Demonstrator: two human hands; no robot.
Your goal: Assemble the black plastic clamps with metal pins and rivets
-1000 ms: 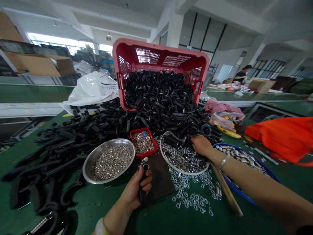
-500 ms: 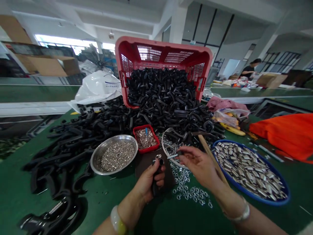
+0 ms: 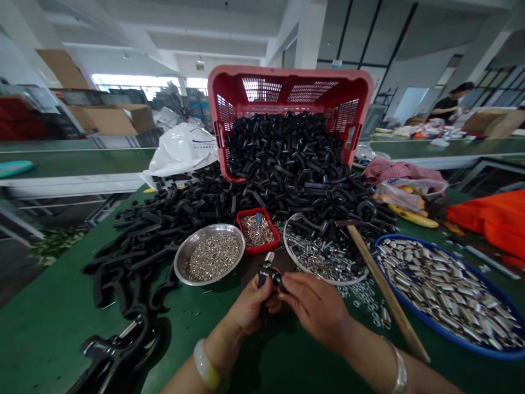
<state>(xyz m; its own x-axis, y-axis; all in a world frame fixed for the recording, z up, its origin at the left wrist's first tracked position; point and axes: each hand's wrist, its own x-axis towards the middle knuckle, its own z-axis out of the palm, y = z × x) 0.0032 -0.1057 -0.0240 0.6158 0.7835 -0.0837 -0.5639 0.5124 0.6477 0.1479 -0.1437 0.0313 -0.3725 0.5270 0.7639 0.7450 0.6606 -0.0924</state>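
My left hand [image 3: 251,305] is wrapped round a black plastic part [image 3: 264,278], held upright low in the middle of the view. A silvery ribbed piece [image 3: 269,258] shows just above its top. The fingers of my right hand [image 3: 314,306] pinch a small dark end [image 3: 276,279] at the right side of that part; the rest of what they hold is hidden. Behind the hands are a steel bowl [image 3: 179,262] of small metal pieces, a red tray [image 3: 275,241] of pins and a white-rimmed dish [image 3: 292,257] of rings and screws.
A red crate [image 3: 287,72] of black parts lies tipped behind a wide heap of them. A hammer [image 3: 389,295] and a blue tray [image 3: 422,335] of metal sleeves are at the right. A person [image 3: 447,106] is at the far back right.
My right hand has moved left and down to meet the black part in my left hand. The pin it held out is no longer visible. The view has shifted left.
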